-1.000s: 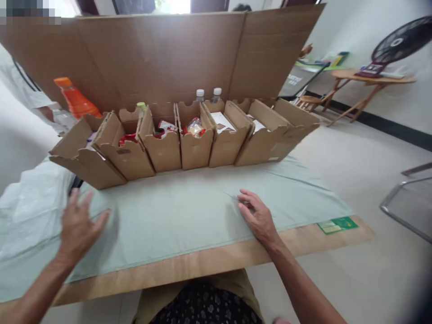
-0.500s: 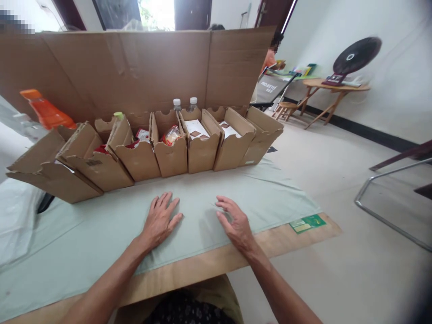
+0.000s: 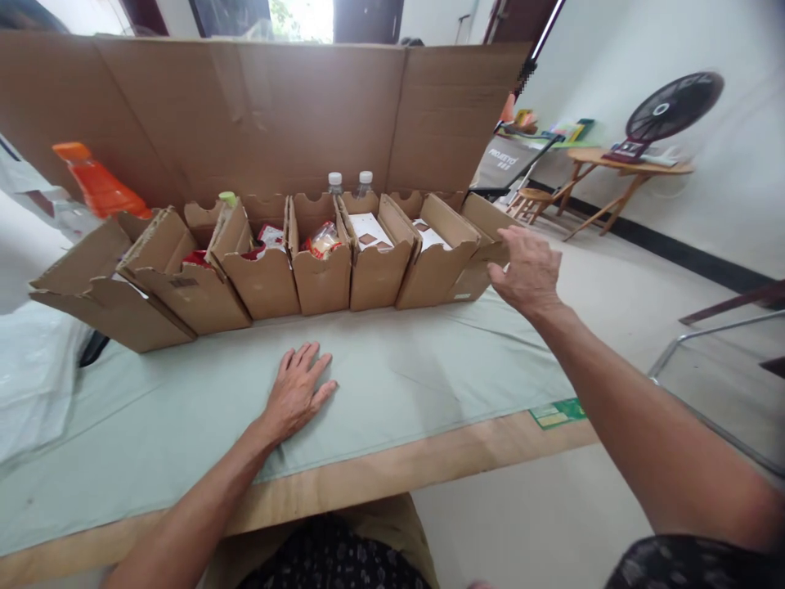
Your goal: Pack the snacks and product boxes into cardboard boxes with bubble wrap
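My left hand [image 3: 298, 393] lies flat on the pale green cloth [image 3: 386, 372], fingers spread, holding nothing. My right hand [image 3: 528, 272] is raised at the right end of a row of cardboard bins, thumb and fingers apart. It overlaps the edge of the rightmost bin [image 3: 469, 276]; whether it touches the cardboard I cannot tell. Two bins beside that one hold white boxes [image 3: 371, 231] with brown prints. Further left, a bin [image 3: 322, 282] contains a clear and red wrapped packet [image 3: 324, 240]. Red packaging [image 3: 197, 258] shows in another bin; the contents of the outermost bins are mostly hidden.
A tall cardboard panel [image 3: 257, 114] stands behind the bins. An orange bottle [image 3: 104, 186] and two white-capped bottles [image 3: 365, 182] poke up there. Clear plastic [image 3: 37, 376] lies at left. Beyond the table are a fan [image 3: 668, 110] on a wooden table and a metal-framed chair [image 3: 705, 335].
My right hand has moved from above the cloth up and right to the rightmost bin. My left hand stays on the cloth. The view has shifted slightly.
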`<action>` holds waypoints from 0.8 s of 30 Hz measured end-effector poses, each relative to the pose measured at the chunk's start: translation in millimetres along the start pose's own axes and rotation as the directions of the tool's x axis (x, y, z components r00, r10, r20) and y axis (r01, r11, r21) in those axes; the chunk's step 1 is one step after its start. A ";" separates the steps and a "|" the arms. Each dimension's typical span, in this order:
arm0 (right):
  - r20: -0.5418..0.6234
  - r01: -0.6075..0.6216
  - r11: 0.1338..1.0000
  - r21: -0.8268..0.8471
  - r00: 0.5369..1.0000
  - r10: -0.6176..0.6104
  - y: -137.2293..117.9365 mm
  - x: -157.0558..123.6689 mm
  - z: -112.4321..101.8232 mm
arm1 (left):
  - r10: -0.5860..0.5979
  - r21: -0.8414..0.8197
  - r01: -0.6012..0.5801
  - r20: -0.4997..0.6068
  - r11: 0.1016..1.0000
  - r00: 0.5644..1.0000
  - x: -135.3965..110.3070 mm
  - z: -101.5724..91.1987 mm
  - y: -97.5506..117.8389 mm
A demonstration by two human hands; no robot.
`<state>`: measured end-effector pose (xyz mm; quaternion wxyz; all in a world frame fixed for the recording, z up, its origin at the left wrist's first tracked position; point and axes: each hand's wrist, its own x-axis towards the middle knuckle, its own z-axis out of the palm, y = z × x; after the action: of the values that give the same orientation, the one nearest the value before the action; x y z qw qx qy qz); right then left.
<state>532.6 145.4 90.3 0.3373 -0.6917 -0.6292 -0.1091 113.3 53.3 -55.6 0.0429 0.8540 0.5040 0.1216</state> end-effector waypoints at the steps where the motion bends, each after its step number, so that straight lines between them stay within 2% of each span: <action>1: 0.035 0.001 0.999 -0.038 0.999 0.000 -0.6 3.2 0.6 | -0.002 -0.001 0.002 -0.002 1.000 1.000 -0.2 0.0 -0.3; 8: 0.237 -0.012 0.980 -0.200 0.970 0.060 -5.7 27.4 -14.5 | -0.001 -0.015 0.001 0.002 1.000 1.000 -0.2 0.6 -1.4; 12: 0.366 0.088 0.946 -0.312 0.930 0.034 -14.4 30.2 -32.1 | -0.003 -0.035 0.002 -0.023 0.999 1.000 -0.2 1.5 -3.2; 15: 0.433 0.160 0.896 -0.415 0.901 0.039 -19.0 21.3 -48.4 | 0.003 -0.035 -0.004 -0.024 0.999 1.000 -0.2 1.5 -3.8; 18: 0.525 0.245 0.833 -0.496 0.849 0.063 -23.9 7.5 -63.2 | 0.002 -0.038 -0.003 -0.021 0.999 1.000 0.0 0.8 -3.4; 20: 0.574 0.292 0.862 -0.415 0.819 -0.001 -31.4 -1.6 -68.3 | -0.007 -0.048 0.006 -0.022 0.999 1.000 0.3 0.3 -2.8; 22: 0.561 0.298 0.926 -0.231 0.818 -0.123 -44.9 -8.5 -67.9 | -0.017 -0.068 0.016 -0.020 0.998 1.000 0.7 -0.4 -2.3; 24: 0.519 0.291 0.953 -0.079 0.829 -0.210 -65.1 -12.3 -62.5 | -0.022 -0.099 0.020 -0.019 0.995 1.000 1.0 -1.3 -1.8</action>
<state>486.0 96.6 151.5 0.0891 -0.6310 -0.7705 -0.0164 111.9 55.0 -54.5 0.0814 0.8443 0.5066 0.1545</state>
